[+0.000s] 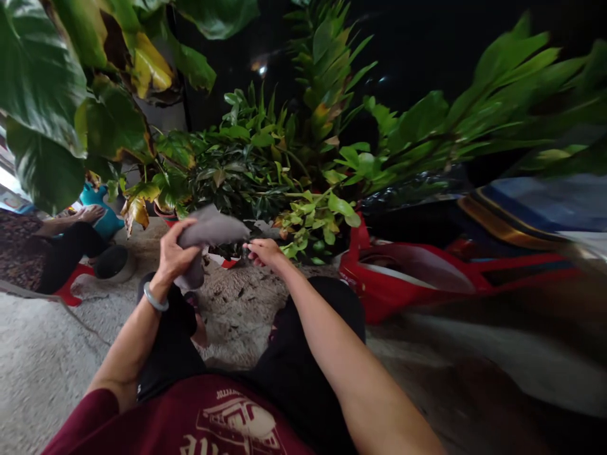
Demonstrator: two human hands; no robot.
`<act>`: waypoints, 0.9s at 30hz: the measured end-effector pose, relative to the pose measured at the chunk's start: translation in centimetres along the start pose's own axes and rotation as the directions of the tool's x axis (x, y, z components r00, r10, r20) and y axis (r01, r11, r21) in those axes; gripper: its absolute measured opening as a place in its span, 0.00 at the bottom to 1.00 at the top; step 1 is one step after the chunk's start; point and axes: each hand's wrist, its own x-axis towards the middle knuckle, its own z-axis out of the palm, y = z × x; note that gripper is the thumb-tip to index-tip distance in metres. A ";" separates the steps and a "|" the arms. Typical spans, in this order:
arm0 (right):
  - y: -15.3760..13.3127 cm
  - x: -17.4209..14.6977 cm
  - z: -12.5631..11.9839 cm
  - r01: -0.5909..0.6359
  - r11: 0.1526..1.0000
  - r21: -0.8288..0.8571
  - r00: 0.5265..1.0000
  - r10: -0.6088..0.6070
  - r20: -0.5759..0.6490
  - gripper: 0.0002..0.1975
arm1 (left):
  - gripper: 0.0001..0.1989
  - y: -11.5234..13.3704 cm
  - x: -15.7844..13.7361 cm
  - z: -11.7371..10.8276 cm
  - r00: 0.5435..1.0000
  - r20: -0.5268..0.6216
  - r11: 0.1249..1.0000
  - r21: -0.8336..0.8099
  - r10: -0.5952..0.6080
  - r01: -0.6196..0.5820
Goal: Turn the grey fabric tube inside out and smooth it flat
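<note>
The shirt carries the only large writing — pale lettering around a printed picture, upside down from this view and partly cut off at the lower edge, so I cannot make out the words with certainty. The red bag on the right has small pale marks near its left end, too blurred to read.

The left hand is closed round the grey cloth, thumb against fingers, with a bangle on its wrist. The cloth is above the ground between the knees, its narrow end pointing right. There, the right hand has its fingertips pressed together — whether on cloth or something small, I cannot tell. Leafy plants stand just beyond.
</note>
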 end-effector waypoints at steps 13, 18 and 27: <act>0.0 -0.2 0.1 0.022 0.999 -0.041 1.000 -0.023 -0.010 0.10 | 0.22 -5.7 -7.6 4.0 0.969 -0.099 0.968 0.085 -0.227 0.235; -0.1 -0.2 0.0 0.005 1.000 -0.017 1.000 -0.005 -0.009 0.09 | 0.26 -2.8 -1.5 1.1 0.938 -0.339 0.979 0.154 -0.075 0.134; -0.1 -0.3 0.0 0.021 1.000 -0.013 0.999 -0.022 -0.028 0.11 | 0.22 -6.6 -1.5 4.7 0.964 -0.166 0.969 0.102 -0.207 0.226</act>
